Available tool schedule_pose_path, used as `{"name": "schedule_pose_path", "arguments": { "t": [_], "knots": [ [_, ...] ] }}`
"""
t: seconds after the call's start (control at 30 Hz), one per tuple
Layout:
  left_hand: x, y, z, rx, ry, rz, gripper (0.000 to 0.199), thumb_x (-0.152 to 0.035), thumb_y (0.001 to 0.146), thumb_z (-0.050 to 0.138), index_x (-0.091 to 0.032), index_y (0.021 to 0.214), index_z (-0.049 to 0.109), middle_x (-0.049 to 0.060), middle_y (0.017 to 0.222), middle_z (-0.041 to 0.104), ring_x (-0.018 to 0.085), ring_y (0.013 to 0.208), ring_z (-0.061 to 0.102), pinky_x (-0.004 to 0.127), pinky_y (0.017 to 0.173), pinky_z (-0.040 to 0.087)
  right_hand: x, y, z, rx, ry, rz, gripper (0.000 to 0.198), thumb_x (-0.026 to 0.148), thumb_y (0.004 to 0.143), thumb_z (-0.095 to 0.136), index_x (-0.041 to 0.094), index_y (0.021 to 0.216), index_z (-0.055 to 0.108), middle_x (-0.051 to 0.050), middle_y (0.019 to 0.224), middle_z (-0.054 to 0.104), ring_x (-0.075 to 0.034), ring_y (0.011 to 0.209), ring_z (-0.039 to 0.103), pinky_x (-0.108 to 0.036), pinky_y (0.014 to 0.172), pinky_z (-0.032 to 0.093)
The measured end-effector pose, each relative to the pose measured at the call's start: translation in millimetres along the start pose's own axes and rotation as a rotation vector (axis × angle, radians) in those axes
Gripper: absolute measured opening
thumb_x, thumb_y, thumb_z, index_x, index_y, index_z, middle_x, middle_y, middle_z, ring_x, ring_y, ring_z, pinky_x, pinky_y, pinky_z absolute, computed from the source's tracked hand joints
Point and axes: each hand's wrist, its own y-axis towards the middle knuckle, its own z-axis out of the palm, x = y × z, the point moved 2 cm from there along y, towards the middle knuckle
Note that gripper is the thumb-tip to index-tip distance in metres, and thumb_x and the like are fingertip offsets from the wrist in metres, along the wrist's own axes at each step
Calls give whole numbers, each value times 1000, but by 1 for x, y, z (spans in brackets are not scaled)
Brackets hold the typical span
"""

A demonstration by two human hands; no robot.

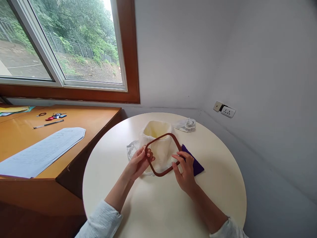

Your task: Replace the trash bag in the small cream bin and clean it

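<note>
My left hand (139,162) is closed on the left side of a thin brown frame (162,174), a square ring with rounded corners, held tilted above the table. Over its right side hovers my right hand (184,170), fingers apart; they overlap the frame's lower right corner, and whether they touch it is hard to see. Behind the ring stands a soft whitish bag-like container (156,127), its mouth open and its inside pale yellow. Clear crinkled plastic (132,148) shows at its left. A dark purple cloth piece (195,163) lies partly behind my right hand.
A crumpled white plastic bag (187,125) lies at the back of the round white table (153,211). On the brown desk (99,119) at left are papers (47,150), a pen (49,124) and keys (57,116). A wall socket (228,111) is at right.
</note>
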Motion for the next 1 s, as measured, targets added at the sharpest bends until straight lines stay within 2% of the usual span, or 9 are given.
{"name": "schedule_pose_path", "arguments": {
  "t": [0.2, 0.33, 0.4, 0.57, 0.6, 0.67, 0.73, 0.83, 1.0],
  "knots": [
    [0, 0, -1, 11, -3, 3, 12, -24, 79, 62, -15, 77, 55, 0, 69, 48, 9, 63, 44, 26, 64, 39, -15, 3, 2, -51, 124, 254, 37, 26, 85, 49, 21, 121, 46, -10, 107, 54, -21, 101, 49, -39, 82, 44],
    [1, 0, -1, 2, -15, -4, 12, -24, 77, 64, -16, 78, 55, -1, 68, 48, 10, 62, 43, 27, 63, 38, -25, 0, 4, -16, 196, 403, 37, 30, 87, 47, 20, 123, 48, -6, 90, 59, -17, 80, 56, -32, 71, 48],
    [1, -1, 0, 0, -27, -9, 13, -23, 77, 64, -16, 78, 54, -1, 67, 47, 10, 62, 43, 26, 63, 38, -28, -2, 4, 7, 228, 427, 36, 31, 88, 44, 19, 122, 51, -5, 88, 62, -16, 75, 58, -30, 70, 49],
    [0, -1, -1, 21, -16, -6, 15, -24, 78, 64, -15, 76, 51, -1, 67, 45, 9, 61, 40, 23, 58, 35, -26, -3, 3, 49, 316, 416, 39, 33, 91, 37, 16, 122, 53, -11, 108, 62, -20, 100, 58, -31, 81, 47],
    [0, -1, -1, 26, -8, -4, 16, -24, 78, 64, -15, 75, 51, -1, 67, 45, 9, 60, 39, 23, 57, 35, -26, -3, 3, 72, 337, 438, 40, 34, 90, 38, 17, 123, 53, -10, 103, 64, -20, 95, 59, -30, 77, 48],
    [-1, -2, -1, 33, 8, -1, 18, -24, 78, 64, -15, 73, 50, -1, 67, 44, 8, 60, 39, 22, 57, 34, -26, -3, 2, 125, 385, 502, 43, 36, 89, 40, 17, 126, 50, -5, 80, 65, -17, 73, 60, -26, 63, 47],
    [-1, -2, -1, 41, 18, 0, 19, -24, 78, 64, -14, 72, 49, -1, 66, 44, 8, 60, 39, 23, 58, 34, -28, -2, 1, 160, 451, 553, 44, 38, 88, 44, 16, 125, 52, 0, 63, 58, -13, 56, 51, -24, 53, 41],
    [-1, -2, -1, 50, 23, 0, 18, -24, 79, 63, -15, 72, 49, -1, 66, 44, 9, 60, 39, 23, 58, 34, -30, 1, -3, 206, 590, 599, 40, 40, 85, 49, 16, 116, 59, 1, 64, 54, -11, 54, 44, -23, 50, 36],
    [-1, -2, 0, 71, 36, -9, 20, -26, 79, 63, -15, 71, 49, -1, 65, 44, 9, 60, 39, 24, 59, 34, -29, 8, -8, 241, 730, 628, 30, 39, 82, 53, 16, 98, 63, 1, 63, 51, -9, 54, 41, -23, 50, 34]
  ]
}}
